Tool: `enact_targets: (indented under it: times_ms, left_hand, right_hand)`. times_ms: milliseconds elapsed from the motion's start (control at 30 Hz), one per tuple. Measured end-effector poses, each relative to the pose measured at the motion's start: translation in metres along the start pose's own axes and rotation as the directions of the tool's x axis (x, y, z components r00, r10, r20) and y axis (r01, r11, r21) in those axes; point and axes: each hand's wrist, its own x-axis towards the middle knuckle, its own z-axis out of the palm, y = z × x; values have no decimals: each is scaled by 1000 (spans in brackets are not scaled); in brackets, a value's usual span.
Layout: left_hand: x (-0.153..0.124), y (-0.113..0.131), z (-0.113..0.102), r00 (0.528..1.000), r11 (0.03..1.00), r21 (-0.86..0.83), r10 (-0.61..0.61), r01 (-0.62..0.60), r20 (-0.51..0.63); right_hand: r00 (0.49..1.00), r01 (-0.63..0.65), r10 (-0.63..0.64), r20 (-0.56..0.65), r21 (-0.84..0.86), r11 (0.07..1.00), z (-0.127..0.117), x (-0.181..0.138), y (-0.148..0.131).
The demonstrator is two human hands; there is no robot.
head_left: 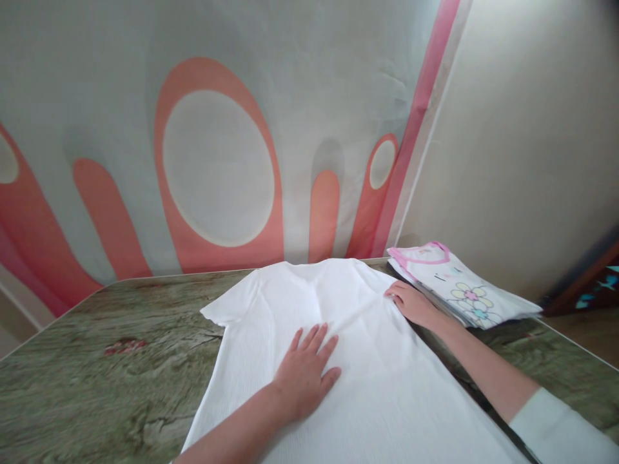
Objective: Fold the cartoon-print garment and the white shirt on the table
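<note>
A white short-sleeved T-shirt (271, 361) lies spread out on the wood-patterned table, its neck end toward the wall. My left hand (307, 370) rests flat on the middle of the shirt with its fingers spread. At the shirt's right sleeve, my right hand (411, 303) pinches the fabric near the shoulder. That sleeve is mostly hidden by the right hand and forearm. A faint crease runs across the chest toward the pinched spot.
A stack of folded shirts (464, 283), the top one white with pink trim and flower prints, sits at the right rear of the table (97, 374). Behind the table rises a wall covering (300, 96) with orange shapes. A dark object (590, 283) stands at far right.
</note>
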Motion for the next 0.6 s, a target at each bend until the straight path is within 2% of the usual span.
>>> enact_targets:
  times_ms: [100,233,367,467,600]
  left_hand:
    - [-1,0,1,1000,1000,-11,1,-1,-5]
    - [-2,-1,3,1000,999,-40,4,-6,-30]
    - [-4,-3,8,999,998,-67,-1,-3,-52]
    - [-4,-3,12,998,997,-76,-5,1,-56]
    - [-5,-2,13,998,996,-88,-20,15,-58]
  right_hand:
    - [997,-22,21,73,20,1000,-1,-1,3]
    - [996,-36,39,74,-35,999,0,15,-11]
    - [987,146,-146,69,9,989,19,47,-72]
    - [937,289,-300,177,87,953,45,71,-130]
    - [895,289,-296,334,70,955,80,105,-182]
